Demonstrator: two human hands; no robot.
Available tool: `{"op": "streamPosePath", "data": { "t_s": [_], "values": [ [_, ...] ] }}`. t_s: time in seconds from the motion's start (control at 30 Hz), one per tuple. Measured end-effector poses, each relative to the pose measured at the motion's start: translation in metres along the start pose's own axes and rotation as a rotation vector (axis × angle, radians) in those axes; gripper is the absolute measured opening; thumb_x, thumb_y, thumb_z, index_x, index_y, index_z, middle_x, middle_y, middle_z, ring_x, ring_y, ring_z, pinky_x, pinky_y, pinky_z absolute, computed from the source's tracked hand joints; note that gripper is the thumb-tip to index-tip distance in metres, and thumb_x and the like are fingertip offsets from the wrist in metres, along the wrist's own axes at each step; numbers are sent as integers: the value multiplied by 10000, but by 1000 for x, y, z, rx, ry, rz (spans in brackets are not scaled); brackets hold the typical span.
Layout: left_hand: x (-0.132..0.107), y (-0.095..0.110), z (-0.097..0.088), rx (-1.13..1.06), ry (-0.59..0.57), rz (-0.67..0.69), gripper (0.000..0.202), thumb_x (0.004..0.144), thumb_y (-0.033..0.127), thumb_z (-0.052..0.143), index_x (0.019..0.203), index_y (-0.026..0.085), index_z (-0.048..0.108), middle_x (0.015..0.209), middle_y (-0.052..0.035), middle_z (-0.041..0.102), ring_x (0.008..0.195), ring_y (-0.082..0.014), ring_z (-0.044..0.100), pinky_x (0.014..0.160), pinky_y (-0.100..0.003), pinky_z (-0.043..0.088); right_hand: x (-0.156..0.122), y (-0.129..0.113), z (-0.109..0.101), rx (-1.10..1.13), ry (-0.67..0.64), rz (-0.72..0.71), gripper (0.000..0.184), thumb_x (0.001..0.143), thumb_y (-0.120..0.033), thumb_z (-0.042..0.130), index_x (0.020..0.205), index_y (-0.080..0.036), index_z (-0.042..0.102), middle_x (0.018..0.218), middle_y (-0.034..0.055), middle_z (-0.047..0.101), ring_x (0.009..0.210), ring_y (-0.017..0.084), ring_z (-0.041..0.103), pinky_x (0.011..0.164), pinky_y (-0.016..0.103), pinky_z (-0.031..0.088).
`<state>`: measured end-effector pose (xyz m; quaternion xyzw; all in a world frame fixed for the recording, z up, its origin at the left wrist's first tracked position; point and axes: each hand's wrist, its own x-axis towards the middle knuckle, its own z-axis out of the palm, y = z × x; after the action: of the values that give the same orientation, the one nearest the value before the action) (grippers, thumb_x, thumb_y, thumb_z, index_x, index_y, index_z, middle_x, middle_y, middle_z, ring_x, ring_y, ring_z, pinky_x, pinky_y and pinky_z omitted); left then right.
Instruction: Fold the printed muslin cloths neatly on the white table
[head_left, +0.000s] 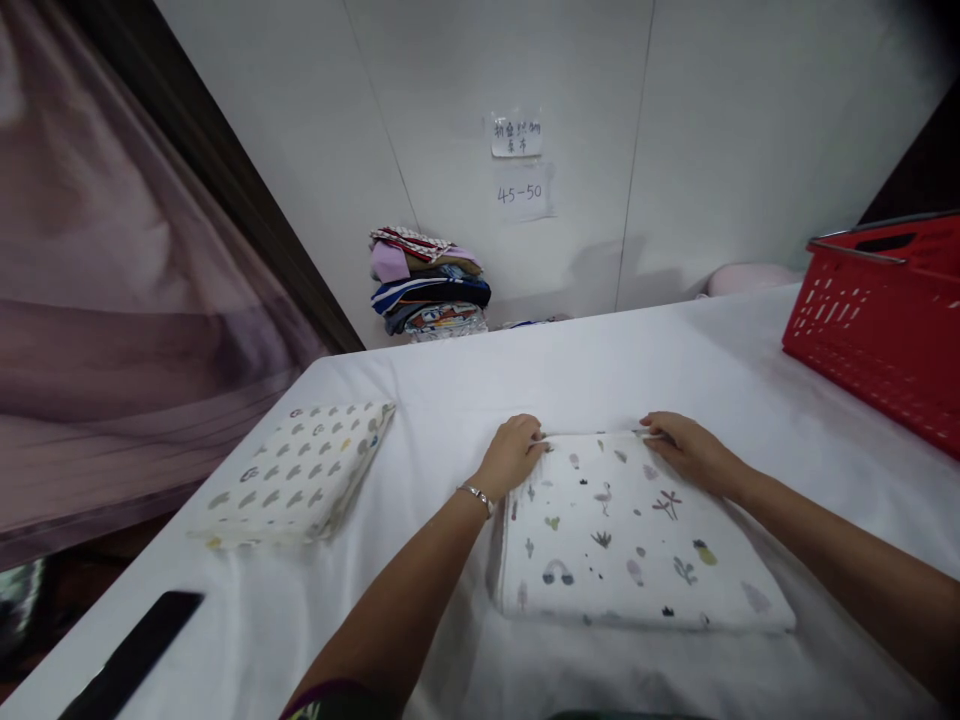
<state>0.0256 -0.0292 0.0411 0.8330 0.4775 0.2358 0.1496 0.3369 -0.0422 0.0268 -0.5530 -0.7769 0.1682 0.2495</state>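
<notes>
A folded white cloth (630,540) printed with small plants and animals lies on the white table (585,370) in front of me. My left hand (512,455) has its fingers curled on the cloth's far left corner, a bracelet on the wrist. My right hand (686,447) pinches the far right corner of the same cloth. Both hands rest at the far edge and press it onto the table.
A second folded cloth (300,472) with grey patterns lies to the left. A red plastic basket (885,320) stands at the right. A stack of folded fabrics (427,285) sits by the wall behind. A black flat object (135,655) lies at the near left edge.
</notes>
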Motion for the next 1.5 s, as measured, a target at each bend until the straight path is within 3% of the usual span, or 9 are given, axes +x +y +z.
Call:
{"op": "streamPosePath", "data": {
  "t_s": [0.17,0.4,0.63,0.77,0.87,0.97,1.1,1.33,1.5],
  "values": [
    [6,1,3,-70,-54,-264,124,885,323,419,879,219,485,802,2,609,726,-153,556,647,-260,399,2,-1,1,28,-41,181,170,854,-393,413,877,-248,500,911,57,667,787,230,606,664,337,434],
    [14,-1,15,22,-27,-336,90,869,286,451,891,221,510,781,-9,616,738,-165,572,654,-260,390,11,-2,3,-118,-59,231,218,867,-429,374,835,-246,489,686,30,621,643,210,576,570,312,387],
    [9,-7,15,-62,35,-259,206,845,228,488,1040,218,554,1034,-28,641,957,-172,578,844,-297,432,6,12,9,-1,-62,148,260,845,-442,421,963,-261,565,917,42,665,837,236,600,719,355,445],
    [2,14,11,156,75,-30,309,874,174,410,1160,191,525,1219,-62,567,1186,-199,456,1043,-397,295,8,16,11,-55,-65,89,335,876,-440,370,1022,-233,588,986,72,661,906,252,598,783,386,455],
    [-8,26,16,238,10,83,395,906,328,406,1274,190,443,1391,-75,418,1324,-224,294,1107,-448,180,8,9,12,-184,-8,22,364,879,-386,365,1079,-189,596,1099,116,634,1039,283,559,890,432,421],
    [-16,24,28,268,-95,57,549,894,465,390,1343,149,368,1434,-114,349,1355,-251,232,1113,-468,161,0,-8,17,-310,96,-91,414,880,-337,364,1230,-179,517,1310,123,506,1254,296,392,1019,482,310],
    [-19,14,36,289,-122,33,604,907,519,296,1385,150,310,1454,-100,316,1365,-235,211,1129,-450,119,-14,-22,32,-362,3,-236,567,896,-487,347,1394,-218,319,1451,78,330,1342,266,249,1075,480,245],
    [-20,14,35,278,-108,46,600,913,520,259,1396,166,296,1467,-79,295,1373,-208,193,1137,-419,93,-19,0,47,-403,-40,-173,665,878,-593,307,1435,-240,226,1467,71,294,1358,260,199,1093,473,217],
    [-19,14,32,173,-108,6,581,897,493,341,1388,184,311,1468,-77,292,1375,-206,187,1135,-415,79,-17,-3,40,-319,-97,-135,666,869,-618,296,1411,-231,295,1458,82,309,1352,284,213,1088,499,198]
  ]
}}
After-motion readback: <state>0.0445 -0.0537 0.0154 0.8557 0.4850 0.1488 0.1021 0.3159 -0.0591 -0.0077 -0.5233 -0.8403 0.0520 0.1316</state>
